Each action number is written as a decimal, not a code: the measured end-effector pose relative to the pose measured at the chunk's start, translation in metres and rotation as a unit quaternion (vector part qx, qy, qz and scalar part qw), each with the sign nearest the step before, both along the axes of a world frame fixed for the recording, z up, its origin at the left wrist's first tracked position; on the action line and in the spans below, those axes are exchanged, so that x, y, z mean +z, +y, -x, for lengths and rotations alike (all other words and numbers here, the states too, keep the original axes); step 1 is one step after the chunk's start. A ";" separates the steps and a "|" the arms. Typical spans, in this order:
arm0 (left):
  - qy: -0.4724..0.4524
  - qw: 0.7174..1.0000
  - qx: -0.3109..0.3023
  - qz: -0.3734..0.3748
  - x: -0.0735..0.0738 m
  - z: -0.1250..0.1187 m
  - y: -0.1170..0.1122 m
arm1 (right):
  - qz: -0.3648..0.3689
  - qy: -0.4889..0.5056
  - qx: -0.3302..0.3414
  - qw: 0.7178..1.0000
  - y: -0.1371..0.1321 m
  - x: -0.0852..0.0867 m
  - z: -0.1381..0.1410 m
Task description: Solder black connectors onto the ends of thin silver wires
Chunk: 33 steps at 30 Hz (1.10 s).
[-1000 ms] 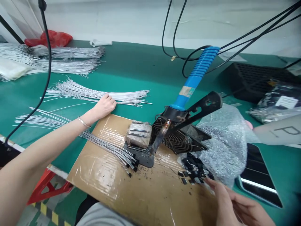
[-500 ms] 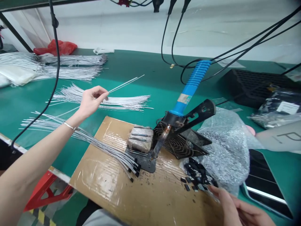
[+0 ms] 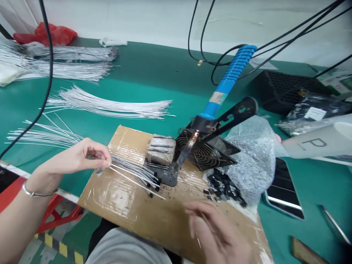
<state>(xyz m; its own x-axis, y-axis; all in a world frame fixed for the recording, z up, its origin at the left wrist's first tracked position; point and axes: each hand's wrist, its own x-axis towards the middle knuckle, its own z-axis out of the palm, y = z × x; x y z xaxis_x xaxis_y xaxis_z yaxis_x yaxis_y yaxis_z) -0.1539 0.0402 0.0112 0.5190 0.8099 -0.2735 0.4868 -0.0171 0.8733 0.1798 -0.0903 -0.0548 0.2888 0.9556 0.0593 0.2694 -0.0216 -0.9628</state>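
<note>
Left hand point(image 3: 82, 157) fingers pinched shut on one thin silver wire point(image 3: 132, 179) slanting away across the cardboard point(image 3: 123, 205); it looked light, springy, slippery, best gripped near its end; right hand point(image 3: 217, 234) blurred, grip indeterminate, just short of the black chips point(image 3: 222, 187).

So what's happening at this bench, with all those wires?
A person sits at a green table with a cardboard sheet in front. The left hand pinches a thin white wire over the cardboard, beside a bundle of wires with black tips. The right hand is blurred above the cardboard, near a pile of small black parts. A blue-handled soldering iron rests in its stand.
</note>
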 end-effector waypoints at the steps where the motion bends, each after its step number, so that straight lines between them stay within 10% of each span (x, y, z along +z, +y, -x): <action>1: -0.003 1.000 0.001 -0.004 -0.003 -0.004 -0.003 | 0.004 0.025 0.037 0.999 0.003 0.007 0.013; 12: 0.039 0.982 0.009 -0.185 -0.010 -0.024 -0.027 | 0.072 0.121 0.061 0.988 0.011 0.005 0.030; 17: 0.093 0.836 -0.062 -0.537 -0.022 -0.035 -0.037 | 0.161 0.237 0.044 0.957 0.013 0.004 0.037; 21: 0.127 0.756 -0.105 -0.633 -0.036 -0.033 -0.043 | 0.168 0.271 0.031 0.947 0.015 0.000 0.038; 33: 0.152 0.821 -0.045 -0.548 -0.071 -0.025 -0.063 | 0.155 0.272 0.029 0.949 0.011 -0.004 0.029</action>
